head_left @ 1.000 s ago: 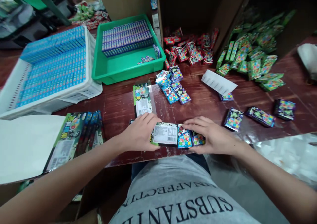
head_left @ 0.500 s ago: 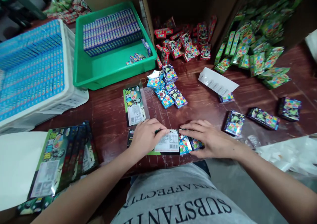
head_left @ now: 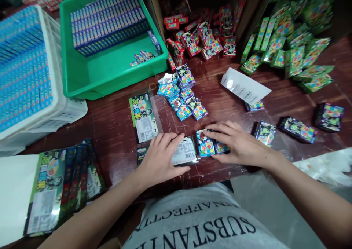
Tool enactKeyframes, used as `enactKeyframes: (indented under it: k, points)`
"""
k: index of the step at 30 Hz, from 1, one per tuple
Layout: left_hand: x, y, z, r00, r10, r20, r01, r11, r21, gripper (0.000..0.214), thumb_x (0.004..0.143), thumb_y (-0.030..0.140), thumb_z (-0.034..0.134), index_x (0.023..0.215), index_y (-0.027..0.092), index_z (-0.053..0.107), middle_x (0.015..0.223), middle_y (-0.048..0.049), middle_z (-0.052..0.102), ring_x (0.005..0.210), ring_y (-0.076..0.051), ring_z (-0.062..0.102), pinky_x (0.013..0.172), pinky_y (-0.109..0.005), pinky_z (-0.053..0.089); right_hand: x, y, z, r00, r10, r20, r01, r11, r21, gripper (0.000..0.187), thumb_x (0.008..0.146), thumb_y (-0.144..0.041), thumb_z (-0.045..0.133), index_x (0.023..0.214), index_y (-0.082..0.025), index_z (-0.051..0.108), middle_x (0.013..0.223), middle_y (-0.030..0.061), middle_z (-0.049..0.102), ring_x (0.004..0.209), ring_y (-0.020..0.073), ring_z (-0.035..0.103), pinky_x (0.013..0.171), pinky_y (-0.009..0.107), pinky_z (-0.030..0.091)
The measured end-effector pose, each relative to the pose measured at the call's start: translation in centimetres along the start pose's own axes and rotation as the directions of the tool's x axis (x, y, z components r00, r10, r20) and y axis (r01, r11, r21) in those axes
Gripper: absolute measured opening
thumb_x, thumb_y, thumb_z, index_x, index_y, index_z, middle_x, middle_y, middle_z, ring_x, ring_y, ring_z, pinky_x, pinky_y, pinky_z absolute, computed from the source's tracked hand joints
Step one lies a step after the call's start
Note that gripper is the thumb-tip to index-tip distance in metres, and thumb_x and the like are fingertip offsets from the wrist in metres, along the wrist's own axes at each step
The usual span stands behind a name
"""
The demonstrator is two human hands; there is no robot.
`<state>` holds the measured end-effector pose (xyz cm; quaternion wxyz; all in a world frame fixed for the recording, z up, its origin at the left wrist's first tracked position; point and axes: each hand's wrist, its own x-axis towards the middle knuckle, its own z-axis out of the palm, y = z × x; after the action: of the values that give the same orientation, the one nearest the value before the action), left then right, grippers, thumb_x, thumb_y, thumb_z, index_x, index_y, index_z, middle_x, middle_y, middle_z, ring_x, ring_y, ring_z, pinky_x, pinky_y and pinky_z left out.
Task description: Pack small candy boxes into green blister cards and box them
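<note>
My left hand (head_left: 162, 155) lies over a flat printed packet (head_left: 184, 152) with a white barcode label. Its fingers are stretched and its thumb is spread away along the packet's lower edge. Just right of the packet, my right hand (head_left: 233, 142) is closed around two small printed boxes, a blue one (head_left: 205, 143) and a purple one (head_left: 221, 147) standing side by side. The fingers partly cover the purple box. A narrow gap separates the boxes from the packet. Above my left hand lies a second printed packet (head_left: 144, 117) with a clear plastic margin.
Blue and purple boxes (head_left: 180, 107) are heaped ahead. A green tray (head_left: 110, 89) and white basket (head_left: 59, 76) hold rows of boxes. Red boxes (head_left: 192, 43) and green boxes (head_left: 294, 60) spill from cartons. A paper strip (head_left: 244, 87) lies right; stacked packets (head_left: 49, 190) lie left.
My left thumb has swung from the packet's top to its lower edge, opening the hand. The two boxes in my right hand have come slightly away from the packet's end. The view has shifted.
</note>
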<state>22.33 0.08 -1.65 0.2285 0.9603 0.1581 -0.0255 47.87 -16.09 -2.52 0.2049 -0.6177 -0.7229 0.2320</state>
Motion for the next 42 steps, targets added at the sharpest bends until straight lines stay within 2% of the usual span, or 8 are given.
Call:
enactKeyframes:
  k: [8,15,19,25,29,32,36,42]
  points:
    - [0.8,0.0,0.2,0.996,-0.052,-0.076,0.049,0.998,-0.043,0.1,0.072,0.057,0.082,0.154,0.029,0.031,0.137,-0.0123,0.052,0.123,-0.037,0.05,0.106,-0.054,0.041,-1.1,-0.9,0.5,0.985,0.123,-0.125,-0.126,0.992,-0.018,0.069,0.088,-0.044,0.071,0.15,-0.025,0.048,0.144,0.0115,0.057,0.125,0.0338,0.054,0.104,0.053,0.046]
    - [1.3,0.2,-0.3,0.998,-0.05,-0.048,0.049,0.998,-0.031,0.107,0.07,0.059,0.083,0.155,0.023,0.028,0.141,-0.0143,0.051,0.125,-0.035,0.048,0.108,-0.055,0.039,-1.2,-1.0,1.5,0.925,0.245,-0.29,-0.278,0.958,-0.075,0.067,0.09,-0.051,0.068,0.147,-0.023,0.048,0.14,0.0142,0.058,0.119,0.0366,0.054,0.097,0.056,0.047]
    - [0.9,0.6,-0.3,0.999,-0.03,0.011,0.03,1.0,0.001,0.109,0.068,0.061,0.083,0.155,0.022,0.029,0.144,-0.0154,0.052,0.126,-0.038,0.048,0.108,-0.057,0.038,-1.1,-1.3,2.0,0.858,0.315,-0.406,-0.371,0.926,-0.064,0.065,0.088,-0.053,0.069,0.142,-0.022,0.05,0.136,0.0168,0.058,0.119,0.0387,0.053,0.098,0.06,0.045]
    - [0.6,0.7,-0.4,0.997,-0.052,-0.05,0.051,0.998,-0.024,0.096,0.075,0.051,0.08,0.153,0.023,0.032,0.142,-0.014,0.054,0.126,-0.035,0.049,0.107,-0.054,0.04,-1.3,-2.8,1.4,0.949,0.251,-0.192,-0.254,0.967,0.008,0.064,0.085,-0.048,0.073,0.14,-0.022,0.052,0.136,0.013,0.059,0.117,0.0357,0.054,0.095,0.056,0.048]
    - [1.0,1.1,0.0,0.999,0.037,-0.024,-0.038,0.999,-0.039,0.093,0.074,0.055,0.08,0.15,0.022,0.037,0.14,-0.0134,0.055,0.125,-0.034,0.049,0.107,-0.053,0.04,-1.2,-3.1,0.3,0.992,0.116,-0.051,-0.114,0.993,0.038,0.063,0.083,-0.043,0.076,0.139,-0.023,0.053,0.14,0.0106,0.059,0.123,0.0329,0.053,0.101,0.052,0.047]
    - [1.3,1.2,0.4,0.995,0.101,-0.004,-0.101,0.995,-0.021,0.09,0.075,0.055,0.079,0.148,0.018,0.041,0.139,-0.0144,0.056,0.123,-0.034,0.049,0.106,-0.053,0.04,-1.3,-2.6,-0.1,0.999,0.045,0.021,-0.046,0.997,0.055,0.07,0.085,-0.047,0.076,0.145,-0.024,0.049,0.146,0.0106,0.055,0.131,0.0323,0.05,0.107,0.053,0.045]
    - [1.3,1.2,0.5,0.998,0.061,-0.017,-0.061,0.998,0.014,0.089,0.076,0.053,0.079,0.148,0.017,0.043,0.139,-0.015,0.055,0.121,-0.034,0.049,0.104,-0.053,0.041,-2.4,-1.5,-0.1,0.996,0.087,0.002,-0.087,0.993,0.081,0.096,0.083,-0.052,0.078,0.158,-0.02,0.029,0.165,0.0165,0.028,0.149,0.0338,0.032,0.118,0.054,0.038]
    - [1.8,1.4,0.3,0.998,0.067,0.001,-0.067,0.998,0.01,0.092,0.072,0.049,0.083,0.148,0.015,0.044,0.14,-0.0151,0.056,0.123,-0.035,0.048,0.105,-0.054,0.04,-2.2,-0.3,-0.4,0.999,0.027,0.039,-0.031,0.994,0.104,0.069,0.089,-0.038,0.075,0.15,-0.02,0.047,0.151,0.0143,0.049,0.142,0.0282,0.045,0.122,0.051,0.035]
